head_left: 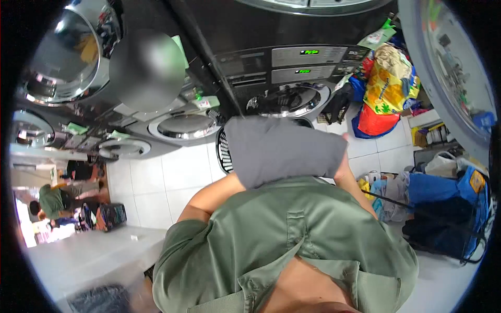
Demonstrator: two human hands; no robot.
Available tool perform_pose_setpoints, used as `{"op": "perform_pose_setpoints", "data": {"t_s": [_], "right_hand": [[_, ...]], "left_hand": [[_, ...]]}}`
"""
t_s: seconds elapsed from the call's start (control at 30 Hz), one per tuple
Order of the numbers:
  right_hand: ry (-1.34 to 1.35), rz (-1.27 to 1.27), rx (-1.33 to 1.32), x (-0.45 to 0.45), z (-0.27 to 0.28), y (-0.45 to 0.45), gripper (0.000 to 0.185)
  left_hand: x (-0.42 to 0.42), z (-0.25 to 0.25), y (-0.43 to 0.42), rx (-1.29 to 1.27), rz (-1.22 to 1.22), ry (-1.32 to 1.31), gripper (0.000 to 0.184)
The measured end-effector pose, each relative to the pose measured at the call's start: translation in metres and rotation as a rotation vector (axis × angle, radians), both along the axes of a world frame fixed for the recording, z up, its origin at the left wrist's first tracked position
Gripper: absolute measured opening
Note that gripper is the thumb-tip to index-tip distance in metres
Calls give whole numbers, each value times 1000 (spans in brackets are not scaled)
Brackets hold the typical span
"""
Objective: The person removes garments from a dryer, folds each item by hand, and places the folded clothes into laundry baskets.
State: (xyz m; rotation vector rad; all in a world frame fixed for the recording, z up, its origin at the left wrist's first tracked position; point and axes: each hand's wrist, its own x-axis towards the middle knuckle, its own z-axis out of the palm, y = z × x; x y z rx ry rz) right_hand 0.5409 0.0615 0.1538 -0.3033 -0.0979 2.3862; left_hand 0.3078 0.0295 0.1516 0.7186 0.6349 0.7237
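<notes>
A plain dark grey cloth [284, 148], layered as if folded, is held up in front of my chest. My right hand [342, 166] grips its right edge, with the thumb side showing past the cloth. My left forearm reaches the cloth's lower left edge, but the left hand is hidden behind the fabric. Just beyond the cloth, a black perforated laundry basket [224, 151] is partly covered from view.
Stacked dark washing machines [302, 99] stand ahead and to the left. An open round door [454, 68] juts in at upper right. Stuffed laundry bags [389, 86] and a blue bag [438, 190] sit at right. Another person [55, 201] is at far left.
</notes>
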Motion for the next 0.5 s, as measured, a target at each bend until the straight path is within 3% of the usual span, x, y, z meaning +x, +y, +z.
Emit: {"op": "perform_pose_setpoints", "data": {"t_s": [0.07,0.13,0.2,0.33,0.37,0.4,0.43,0.47,0.5], "right_hand": [[-64,-31,29,-11,13,-6,71],[-772,266,436,-26,13,9,60],[-703,292,233,-51,37,39,49],[-330,421,683,-68,110,37,46],[-448,411,822,-66,122,30,45],[-479,402,974,-62,134,20,47],[-514,578,1020,-51,140,16,48],[-454,655,1117,-47,150,12,49],[-387,727,1213,-43,160,9,50]], "left_hand": [[-15,4,2,84,87,161,29],[-40,12,5,193,176,358,29],[-74,26,4,294,269,570,30],[-161,80,-27,442,401,941,31],[-187,100,-40,496,406,969,31],[-215,118,-53,608,399,894,31],[-277,117,-46,887,167,421,29],[-268,142,-52,866,449,25,28],[-272,166,-42,852,447,-282,32]]}}
